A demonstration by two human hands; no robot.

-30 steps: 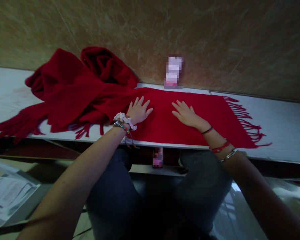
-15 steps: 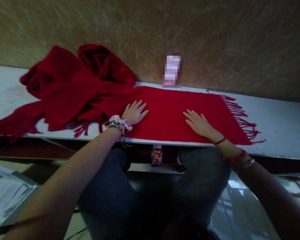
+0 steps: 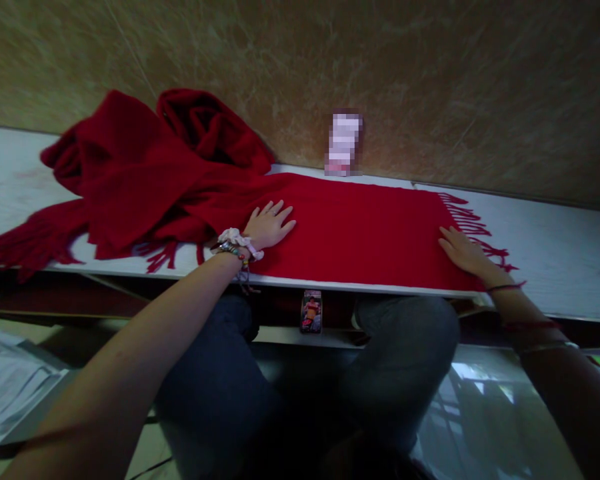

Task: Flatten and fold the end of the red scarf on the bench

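Centrally, red scarf point(image 3: 360, 233): left hand point(image 3: 270, 225) spread flat; right hand point(image 3: 463, 251) loosely spread by fringe point(image 3: 470, 217), frame right; light, even strokes likely best.

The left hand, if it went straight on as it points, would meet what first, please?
Sliding over the red scarf, the left hand would probably meet the blurred item by the wall; depth is unclear.

The red scarf point(image 3: 365, 230) lies along a white table point(image 3: 570, 257), its right stretch spread flat and ending in a fringe point(image 3: 461, 212). Toward the left, the fabric point(image 3: 130, 173) bunches into loose, raised folds with tassels point(image 3: 33, 243) showing.
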